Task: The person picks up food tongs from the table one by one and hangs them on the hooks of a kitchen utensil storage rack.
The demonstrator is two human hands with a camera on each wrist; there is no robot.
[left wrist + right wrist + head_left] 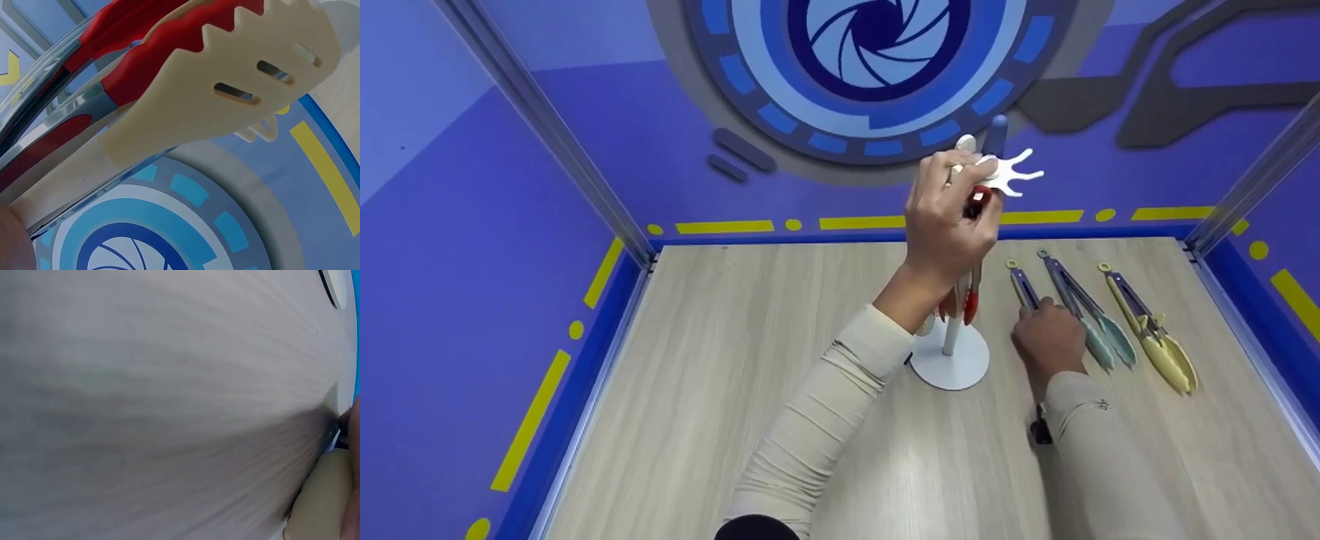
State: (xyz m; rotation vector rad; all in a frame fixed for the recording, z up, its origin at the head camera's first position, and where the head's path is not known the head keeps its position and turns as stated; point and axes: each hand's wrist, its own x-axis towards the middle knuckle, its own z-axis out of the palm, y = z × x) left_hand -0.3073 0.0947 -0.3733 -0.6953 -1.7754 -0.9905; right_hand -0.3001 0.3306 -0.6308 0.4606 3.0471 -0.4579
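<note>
Sleeve (802, 435) nearest me | left hand (949, 217) seems to pinch red tongs (971, 307) at white stand (936, 369), likely hanging them | right hand (1050, 337) grips other tongs (1020, 282) | next: I should lift those

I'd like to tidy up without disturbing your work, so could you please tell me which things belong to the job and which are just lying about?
Seemingly in the job:
white stand
red tongs, at the left hand
slotted cream tongs, close beside them
row's leftmost tongs, gripped by the right hand

Just lying there, untouched:
teal tongs
yellow tongs
</note>
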